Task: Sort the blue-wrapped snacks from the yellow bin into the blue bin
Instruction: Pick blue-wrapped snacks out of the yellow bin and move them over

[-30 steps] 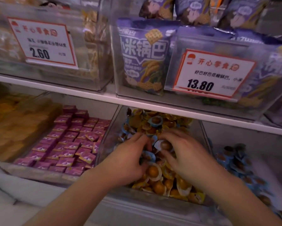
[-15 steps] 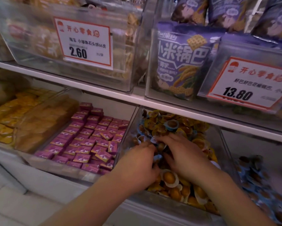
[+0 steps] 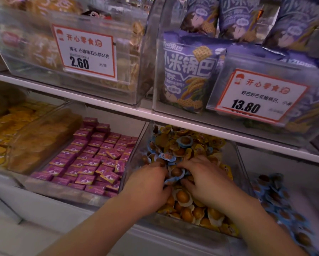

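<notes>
A few blue-wrapped snacks (image 3: 170,157) lie mixed into the yellow bin (image 3: 234,163), bunched just ahead of both hands. The left hand (image 3: 147,183) and right hand (image 3: 208,178) dig in with curled fingers gathering blue wrappers between them. The blue bin (image 3: 277,196) sits just right.

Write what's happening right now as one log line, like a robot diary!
stage: picking | left hand: in yellow bin, fingers among snacks | right hand: same | blue-wrapped snacks: between hands | blue bin: right of it
</notes>
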A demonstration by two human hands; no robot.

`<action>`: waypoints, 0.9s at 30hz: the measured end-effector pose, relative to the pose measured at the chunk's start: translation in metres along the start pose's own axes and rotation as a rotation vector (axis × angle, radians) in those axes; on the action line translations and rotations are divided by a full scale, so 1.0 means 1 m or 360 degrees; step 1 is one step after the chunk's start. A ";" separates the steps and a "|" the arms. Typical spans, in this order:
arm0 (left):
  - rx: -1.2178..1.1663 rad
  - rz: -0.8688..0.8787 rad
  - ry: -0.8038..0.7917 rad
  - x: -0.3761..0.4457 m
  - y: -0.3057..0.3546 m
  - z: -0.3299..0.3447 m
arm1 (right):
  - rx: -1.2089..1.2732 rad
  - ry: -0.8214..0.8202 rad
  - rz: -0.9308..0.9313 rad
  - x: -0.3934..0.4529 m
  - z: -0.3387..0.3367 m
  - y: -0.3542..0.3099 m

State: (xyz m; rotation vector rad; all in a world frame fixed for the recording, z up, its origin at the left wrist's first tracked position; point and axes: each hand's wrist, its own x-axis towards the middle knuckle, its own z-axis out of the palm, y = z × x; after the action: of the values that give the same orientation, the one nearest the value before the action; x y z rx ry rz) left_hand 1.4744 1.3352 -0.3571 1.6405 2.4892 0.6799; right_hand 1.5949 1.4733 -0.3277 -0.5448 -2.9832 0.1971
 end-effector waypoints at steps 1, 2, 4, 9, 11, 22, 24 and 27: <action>-0.0043 0.0013 0.0012 -0.001 -0.001 -0.001 | 0.0034 0.0027 -0.0003 0.001 0.000 0.000; -0.0089 0.0015 0.0028 -0.002 -0.002 -0.001 | 0.0062 0.0063 -0.0007 0.002 0.001 -0.001; -0.0181 -0.0028 0.0068 -0.002 -0.003 -0.002 | 0.0171 0.0164 0.0029 0.004 0.003 0.000; -0.0231 -0.0094 0.0054 0.002 -0.004 -0.003 | 0.0403 0.0415 0.0282 0.003 -0.003 0.002; -0.0257 -0.0124 0.0049 0.004 -0.005 -0.002 | 0.0497 0.0597 0.0285 -0.002 -0.011 0.003; -0.0397 -0.0268 -0.0330 0.013 0.005 -0.015 | 0.0503 0.0637 0.0419 -0.079 -0.035 0.000; -0.0391 -0.0211 -0.0408 0.010 0.007 -0.018 | 0.0414 0.0574 0.0400 -0.086 -0.030 -0.003; -0.0203 -0.0090 -0.0337 0.002 0.007 -0.014 | 0.0403 0.0502 0.0425 -0.094 -0.023 -0.004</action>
State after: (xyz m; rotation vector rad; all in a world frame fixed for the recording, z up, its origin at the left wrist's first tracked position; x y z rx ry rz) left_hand 1.4755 1.3345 -0.3411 1.5066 2.2852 0.6099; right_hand 1.6842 1.4386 -0.3117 -0.8511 -2.5261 0.4560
